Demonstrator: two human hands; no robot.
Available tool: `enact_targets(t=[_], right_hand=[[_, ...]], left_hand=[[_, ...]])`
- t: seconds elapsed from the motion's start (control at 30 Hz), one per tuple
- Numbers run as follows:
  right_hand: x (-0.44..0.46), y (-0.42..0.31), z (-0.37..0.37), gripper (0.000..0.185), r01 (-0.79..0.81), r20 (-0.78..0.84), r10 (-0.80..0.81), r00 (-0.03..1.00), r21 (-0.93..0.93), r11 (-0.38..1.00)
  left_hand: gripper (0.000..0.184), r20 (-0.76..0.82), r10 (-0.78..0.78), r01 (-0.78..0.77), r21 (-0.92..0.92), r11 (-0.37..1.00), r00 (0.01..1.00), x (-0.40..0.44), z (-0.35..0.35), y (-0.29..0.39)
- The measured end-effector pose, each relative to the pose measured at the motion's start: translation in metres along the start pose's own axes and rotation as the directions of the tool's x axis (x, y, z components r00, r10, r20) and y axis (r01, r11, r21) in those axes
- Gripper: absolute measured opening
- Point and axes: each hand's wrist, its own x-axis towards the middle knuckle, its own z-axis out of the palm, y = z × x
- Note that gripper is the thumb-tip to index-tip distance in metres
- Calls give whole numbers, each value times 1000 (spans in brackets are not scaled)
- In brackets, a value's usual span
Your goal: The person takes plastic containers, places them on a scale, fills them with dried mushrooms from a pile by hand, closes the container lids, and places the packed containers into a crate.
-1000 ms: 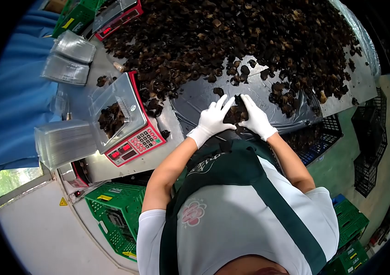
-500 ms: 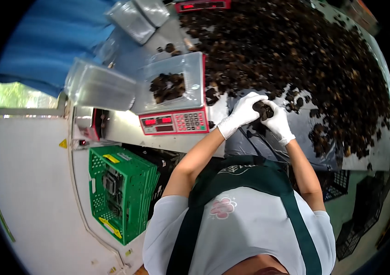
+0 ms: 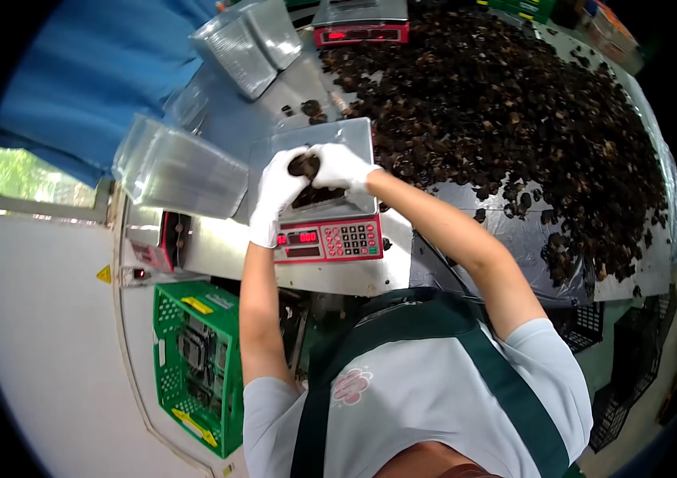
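Note:
My left hand (image 3: pixel 278 190) and my right hand (image 3: pixel 342 168), both in white gloves, curve together over the weighing pan (image 3: pixel 358 139) of a red scale (image 3: pixel 329 242). Between my fingers is a clump of dark mushrooms (image 3: pixel 303 166), partly covered by the gloves. More dark mushroom pieces (image 3: pixel 318 195) lie just below my hands, on the pan or in a clear tray there; my gloves hide most of them. Red digits glow on the scale's display.
A heap of dark mushrooms (image 3: pixel 506 103) spreads over the table to the right. Clear plastic containers (image 3: pixel 187 169) stand left of the scale, others (image 3: pixel 247 48) behind it. A second scale (image 3: pixel 361 33) is at the back. Green crates (image 3: pixel 231 358) stand at lower left.
Both hands have moved left with the mushroom clump, from the sheet beside the heap to above the scale's pan. The camera view has shifted slightly.

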Motion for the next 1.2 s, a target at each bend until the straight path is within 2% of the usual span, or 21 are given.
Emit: enact_targets(t=[0.03,0.1,0.13,0.17,0.23,0.27,0.3,0.33,0.37,0.4,0.5,0.57,0.63,0.73,0.83,0.87,0.93,1.0,1.07,1.17,1.2], right_hand=[[5,-1,7,36,-24,-9,23,1000,-137,990],[5,-4,18,36,-117,-109,95,990,-217,969],[-3,-14,9,45,-119,-76,103,992,-246,962],[-8,-8,9,47,-21,-140,-13,990,-240,971],[-30,-9,-10,49,25,-175,-59,983,-193,981],[-40,0,-16,48,106,-287,-154,946,-177,979],[-53,4,-27,44,23,-319,-59,946,-116,993],[-63,21,-33,41,22,-423,-64,904,-105,994],[-78,19,-57,42,-213,-304,191,934,-43,976],[-89,36,-67,41,-311,-305,296,905,-1,950],[-127,123,-82,38,-533,-443,422,791,-160,831],[-147,156,-97,42,-658,-481,508,715,-217,721],[-154,174,-104,46,-680,-532,501,682,-208,703],[-143,183,-100,49,-644,-549,449,705,-231,729],[-133,202,-72,39,-487,-519,239,821,-418,767],[-130,205,-68,30,-508,-482,288,828,-426,749],[-129,192,-64,26,-499,-534,221,816,-460,734],[-127,175,-62,27,-486,-550,186,814,-470,737],[-119,157,-59,26,-374,-594,42,803,-449,812],[-101,138,-47,38,-239,-359,48,932,-511,826],[-95,134,-39,47,-243,-251,121,960,-545,802]], left_hand=[[50,52,-37,30,141,990,998,1,-1,-8],[59,125,-144,106,266,958,982,0,-3,-12],[61,110,-131,93,302,949,985,-1,-6,-7],[63,97,-120,81,338,938,988,-3,-9,-2],[68,116,-76,29,363,931,990,-5,-19,3],[67,130,-89,43,322,946,988,-7,-27,12],[67,142,-101,57,284,957,985,-8,-34,19],[67,129,-93,59,249,967,987,-9,-38,15],[63,85,-24,2,251,968,996,-10,-41,10],[58,23,-26,21,170,985,999,-10,-42,0],[39,-146,-168,159,-69,985,975,-13,-41,-7],[37,-244,-54,53,-11,999,968,-17,-31,-37],[36,-249,-85,92,13,996,965,-22,-21,-41],[37,-247,-130,149,59,987,960,-28,-7,-40],[36,-190,-128,135,22,991,973,-33,7,-40],[35,-205,-95,114,80,990,974,-34,12,-38],[33,-190,-47,87,208,974,981,-41,19,-37],[33,-223,-24,63,169,984,974,-47,24,-33],[33,-248,-10,49,152,987,969,-52,28,-29],[32,-269,4,26,109,994,963,-54,32,-29],[31,-261,-26,46,74,996,965,-55,32,-28]])
